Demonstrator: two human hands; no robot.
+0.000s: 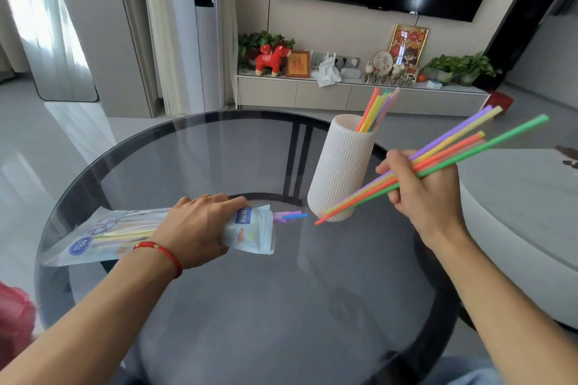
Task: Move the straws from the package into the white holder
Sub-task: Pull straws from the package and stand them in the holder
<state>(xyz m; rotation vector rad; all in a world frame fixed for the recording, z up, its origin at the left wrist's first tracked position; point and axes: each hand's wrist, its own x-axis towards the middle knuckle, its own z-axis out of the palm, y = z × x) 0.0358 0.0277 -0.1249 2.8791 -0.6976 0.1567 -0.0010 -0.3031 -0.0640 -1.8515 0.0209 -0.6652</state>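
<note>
While fingers (403,172) clamp straws (453,150) — beside holder (341,166).

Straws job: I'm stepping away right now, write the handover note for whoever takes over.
Left hand: grip shut on the package, pinning it flat on the glass table; a few straw tips poke out of its open end.
Right hand: grip shut on a loose bunch of straws, held in the air to the right of the white holder.
Done: several straws already stand in the holder.
Left: drop the held bunch in, then pull out and transfer the rest.
</note>
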